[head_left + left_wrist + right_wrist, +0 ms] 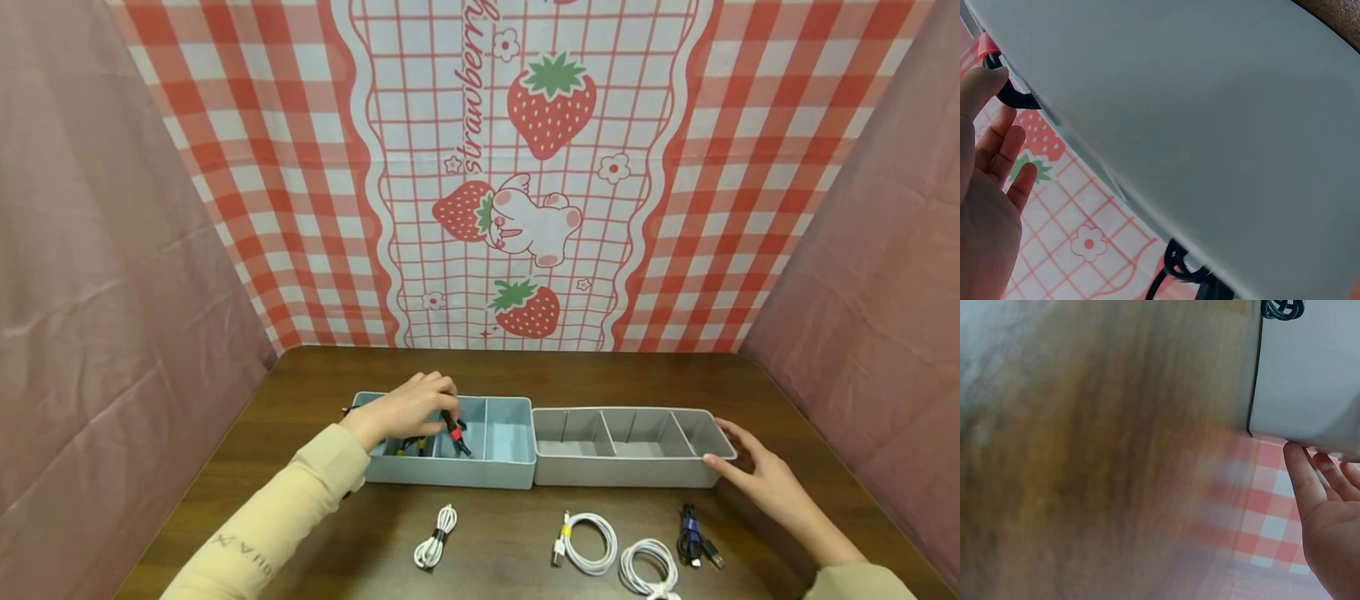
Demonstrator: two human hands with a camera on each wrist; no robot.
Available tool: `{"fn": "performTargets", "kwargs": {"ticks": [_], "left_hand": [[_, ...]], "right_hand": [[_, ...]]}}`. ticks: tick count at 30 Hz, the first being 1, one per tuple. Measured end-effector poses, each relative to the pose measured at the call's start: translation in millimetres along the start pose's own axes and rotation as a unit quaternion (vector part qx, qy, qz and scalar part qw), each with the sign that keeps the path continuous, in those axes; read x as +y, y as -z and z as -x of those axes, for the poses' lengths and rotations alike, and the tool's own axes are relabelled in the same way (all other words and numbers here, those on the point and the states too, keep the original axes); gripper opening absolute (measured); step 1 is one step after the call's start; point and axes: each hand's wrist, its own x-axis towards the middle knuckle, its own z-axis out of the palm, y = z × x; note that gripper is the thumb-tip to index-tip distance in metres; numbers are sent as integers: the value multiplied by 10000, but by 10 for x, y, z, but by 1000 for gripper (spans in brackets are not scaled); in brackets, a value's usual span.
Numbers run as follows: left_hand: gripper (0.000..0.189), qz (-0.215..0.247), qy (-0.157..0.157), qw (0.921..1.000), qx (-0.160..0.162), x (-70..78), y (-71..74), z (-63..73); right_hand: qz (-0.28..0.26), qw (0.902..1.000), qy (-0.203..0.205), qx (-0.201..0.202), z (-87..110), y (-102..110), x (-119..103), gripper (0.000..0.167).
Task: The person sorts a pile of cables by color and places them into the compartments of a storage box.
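My left hand [411,407] is over the blue divided box [450,475]. It pinches a bundled black cable with a red tie [455,432], held between thumb and fingers at one of the middle compartments. In the left wrist view, the thumb and forefinger meet on the black cable [1017,99] beside the box wall. A black cable with yellow ends [411,445] lies in the compartment to the left, partly hidden by the hand. My right hand [768,479] touches the right end of the grey divided box [622,472] with fairly straight fingers, the thumb at its front corner.
On the brown table [337,542], before the boxes, lie a white cable with a black tie [436,537], a white coil with a yellow tie [592,543], another white coil [648,567] and a black cable with a purple tie [692,533]. A checked strawberry cloth [487,250] hangs behind.
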Motion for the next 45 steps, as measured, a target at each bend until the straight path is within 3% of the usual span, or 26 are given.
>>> {"fn": "performTargets", "kwargs": {"ticks": [8, 24, 45], "left_hand": [[10, 187, 155, 9997, -11, -55, -35, -3], [14, 318, 228, 9992, 30, -25, -11, 12], [28, 233, 747, 9966, 265, 223, 165, 18]], "right_hand": [[33, 10000, 20, 60, -18, 11, -12, 70], [-96, 9999, 42, 44, -13, -14, 14, 70], [-57, 9998, 149, 117, -20, 1, 42, 68]]}}
